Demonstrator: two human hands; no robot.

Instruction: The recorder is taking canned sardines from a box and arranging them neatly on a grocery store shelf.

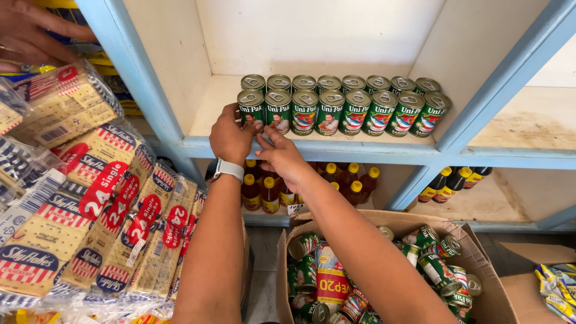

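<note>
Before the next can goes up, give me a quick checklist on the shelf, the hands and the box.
1. Front row of green cans upright and side by side: ok.
2. Left hand on the leftmost can: ok, touching it.
3. Right hand free: ok, it rests on the shelf edge and holds nothing.
4. Room left of the row on the shelf: ok, a bare strip shows there.
5. More cans in the cardboard box: ok, several lie loose inside.
6. Back row complete behind the hands: cannot tell.
</note>
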